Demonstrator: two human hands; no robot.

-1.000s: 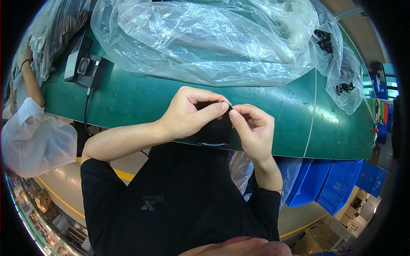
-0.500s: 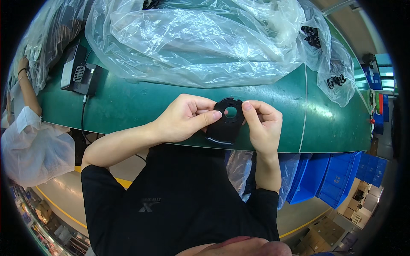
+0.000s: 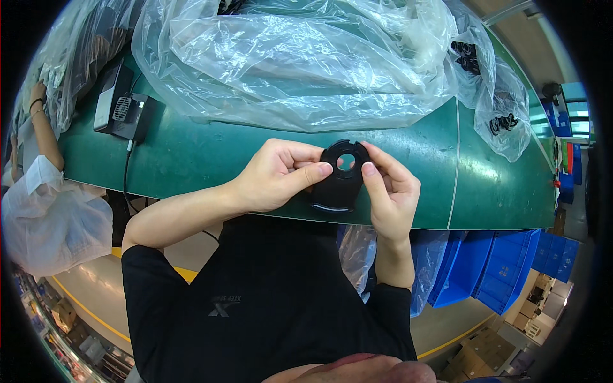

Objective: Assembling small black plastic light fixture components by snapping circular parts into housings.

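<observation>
Between my two hands is a flat black plastic part [image 3: 333, 190], rounded at its far end, with a round hole there and a pale curved edge at its near end. My left hand [image 3: 281, 173] pinches its left side, thumb on top beside the hole. On the opposite side, my right hand [image 3: 391, 188] grips the upper right rim, its thumb on the near face and its index finger stretched along the edge. The part is held above the near edge of the green table [image 3: 211, 150]. What lies under the fingers is hidden.
Large clear plastic bags [image 3: 300, 64] cover the table's far side. A smaller bag [image 3: 504, 121] with black pieces lies at right. A black device with a cable [image 3: 131, 118] stands at left, near another person's arm [image 3: 46, 131]. Blue bins [image 3: 504, 268] sit below the table's right edge.
My right thumb has slid down along the part's right side, and the index finger now reaches over its upper rim. The left hand keeps its grip; the part has turned slightly.
</observation>
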